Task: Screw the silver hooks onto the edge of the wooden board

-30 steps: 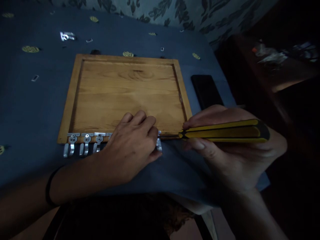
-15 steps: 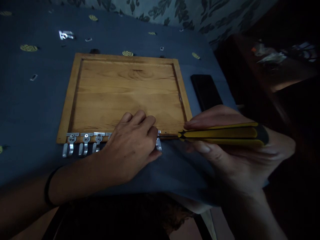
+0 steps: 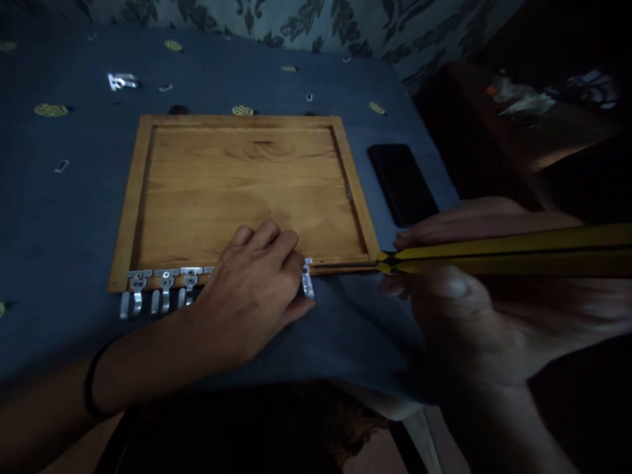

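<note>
A wooden board [image 3: 247,191] with a raised rim lies on the blue cloth. Metal hooks [image 3: 162,289] are screwed along its near edge. My left hand [image 3: 251,293] rests on that edge, fingers curled over a metal hook [image 3: 308,287] near the middle right. My right hand [image 3: 484,296] grips a yellow and black screwdriver [image 3: 494,253] held level. Its shaft runs left along the board's near edge toward the hook under my left hand. The tip is hidden by my fingers.
A black phone [image 3: 402,184] lies right of the board. Loose metal hardware [image 3: 121,81] and small bits are scattered on the blue patterned cloth [image 3: 64,217] at the back left. A dark wooden piece of furniture [image 3: 538,131] with clutter stands at the right. The table's edge is near me.
My right hand and the screwdriver handle have drawn to the right, nearer the camera. My left hand stays on the hook. The view has shifted a little.
</note>
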